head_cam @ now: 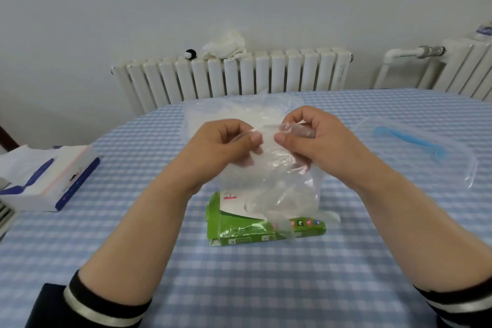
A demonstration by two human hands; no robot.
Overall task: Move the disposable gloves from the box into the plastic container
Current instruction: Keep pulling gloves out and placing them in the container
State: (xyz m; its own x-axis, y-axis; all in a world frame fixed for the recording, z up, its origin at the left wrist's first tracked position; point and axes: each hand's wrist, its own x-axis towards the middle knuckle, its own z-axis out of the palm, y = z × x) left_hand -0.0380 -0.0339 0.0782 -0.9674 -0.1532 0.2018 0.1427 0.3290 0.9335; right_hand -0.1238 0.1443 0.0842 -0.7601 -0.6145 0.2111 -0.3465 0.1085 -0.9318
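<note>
Clear plastic disposable gloves hang lengthwise, fingers pointing down, over the green box; left hand and right hand pinch their top edge with curled fingers.

- A blue-and-white checked tablecloth covered the table.
- A white tissue pack with dark blue markings lay at nine o'clock.
- A white radiator stood at twelve o'clock, with what looked like a crumpled white cloth on top.
</note>
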